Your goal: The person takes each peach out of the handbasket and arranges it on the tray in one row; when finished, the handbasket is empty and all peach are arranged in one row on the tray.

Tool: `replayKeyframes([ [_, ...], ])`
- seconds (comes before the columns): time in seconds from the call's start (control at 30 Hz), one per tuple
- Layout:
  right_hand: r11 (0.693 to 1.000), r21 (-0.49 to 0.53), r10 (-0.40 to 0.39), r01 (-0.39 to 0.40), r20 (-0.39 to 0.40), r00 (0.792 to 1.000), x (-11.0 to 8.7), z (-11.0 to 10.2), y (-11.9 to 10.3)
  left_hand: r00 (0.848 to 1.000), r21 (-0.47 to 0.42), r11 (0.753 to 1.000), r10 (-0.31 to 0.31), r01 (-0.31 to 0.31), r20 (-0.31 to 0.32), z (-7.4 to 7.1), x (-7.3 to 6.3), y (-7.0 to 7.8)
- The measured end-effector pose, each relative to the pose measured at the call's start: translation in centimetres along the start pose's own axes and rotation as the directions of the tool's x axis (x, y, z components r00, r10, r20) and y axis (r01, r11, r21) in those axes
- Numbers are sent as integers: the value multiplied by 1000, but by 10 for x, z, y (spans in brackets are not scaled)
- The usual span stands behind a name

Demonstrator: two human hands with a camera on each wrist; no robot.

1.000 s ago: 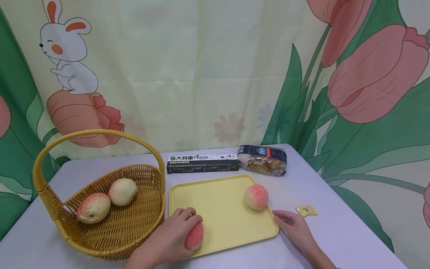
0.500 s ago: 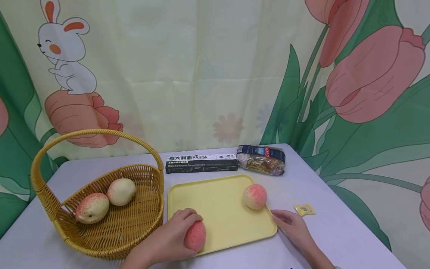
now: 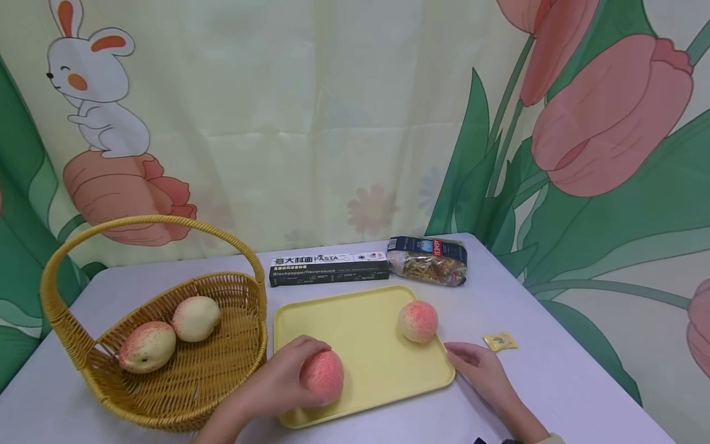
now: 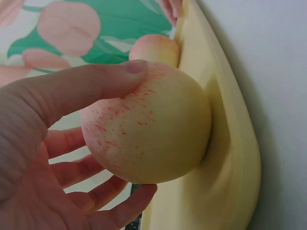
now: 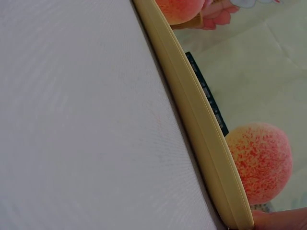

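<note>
My left hand (image 3: 285,379) grips a pink and cream peach (image 4: 148,124) over the front left corner of the yellow tray (image 3: 360,345). In the left wrist view, the thumb lies along the peach's top and the other fingers curl beneath it, with the peach close over the tray surface. A second peach (image 3: 418,321) sits at the tray's right side. My right hand (image 3: 482,373) holds the tray's right edge by its fingertips. In the right wrist view just one digit (image 5: 283,220) shows, at the tray corner.
At left stands a wicker basket (image 3: 261,345) with a tall handle and two peaches (image 3: 196,318) inside. Behind the tray lie a black pasta box (image 3: 330,271) and a bag of pasta (image 3: 427,260). A small yellow packet (image 3: 500,341) lies right of the tray.
My left hand has moved slightly right and away from me with the peach, uncovering the tray's front left corner. My right hand stays at the tray edge. The head view has shifted a little.
</note>
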State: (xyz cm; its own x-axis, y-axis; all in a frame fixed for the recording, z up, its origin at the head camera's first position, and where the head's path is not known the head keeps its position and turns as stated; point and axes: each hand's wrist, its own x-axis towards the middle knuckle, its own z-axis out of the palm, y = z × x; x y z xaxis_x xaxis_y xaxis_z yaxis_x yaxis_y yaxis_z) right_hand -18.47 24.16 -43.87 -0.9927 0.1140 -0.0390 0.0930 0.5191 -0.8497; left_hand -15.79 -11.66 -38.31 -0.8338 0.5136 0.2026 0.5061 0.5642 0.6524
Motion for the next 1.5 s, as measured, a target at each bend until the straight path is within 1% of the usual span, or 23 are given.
replayKeyframes([
  [0.1, 1000, -3, -6, 6, 1, 1000, 1, 1, 0, 1000, -28, 1000, -10, 9, -26, 4, 5, -2],
  [0.23, 1000, -10, 8, -8, -7, 1000, 2, 2, 1, 999, -71, 997, -31, 28, -39, 10, 14, -2],
  [0.37, 1000, -12, 12, -12, -7, 1000, 2, 1, 1, 998, -108, 993, -46, 41, -44, 14, 23, -2],
  [0.6, 999, -27, 23, -23, -7, 1000, 0, -1, 0, 999, -150, 988, -40, 34, -38, 19, 39, -1],
  [0.67, 999, -36, 22, -23, -6, 1000, 0, -1, 0, 998, -151, 988, -44, 38, -37, 22, 45, 0],
  [0.8, 999, -44, 17, -17, -6, 1000, 2, -1, 0, 998, -154, 988, -34, 27, -44, 26, 56, 1],
  [0.9, 999, -39, 9, -9, -8, 1000, 3, -1, 1, 998, -156, 988, -29, 21, -49, 30, 63, 1],
  [1.0, 999, -34, 5, -5, -9, 1000, 3, -1, 1, 998, -158, 987, -39, 31, -50, 33, 68, 1],
  [1.2, 1000, -19, -6, 6, -5, 1000, 4, -1, 1, 995, -178, 982, -81, 68, -62, 41, 80, 8],
  [1.37, 1000, -6, -3, 3, -7, 1000, 2, 0, 0, 990, -164, 981, -120, 106, -79, 50, 90, 15],
  [1.5, 1000, 4, -10, 10, -5, 1000, 1, 0, -1, 987, -163, 979, -139, 124, -83, 53, 95, 16],
])
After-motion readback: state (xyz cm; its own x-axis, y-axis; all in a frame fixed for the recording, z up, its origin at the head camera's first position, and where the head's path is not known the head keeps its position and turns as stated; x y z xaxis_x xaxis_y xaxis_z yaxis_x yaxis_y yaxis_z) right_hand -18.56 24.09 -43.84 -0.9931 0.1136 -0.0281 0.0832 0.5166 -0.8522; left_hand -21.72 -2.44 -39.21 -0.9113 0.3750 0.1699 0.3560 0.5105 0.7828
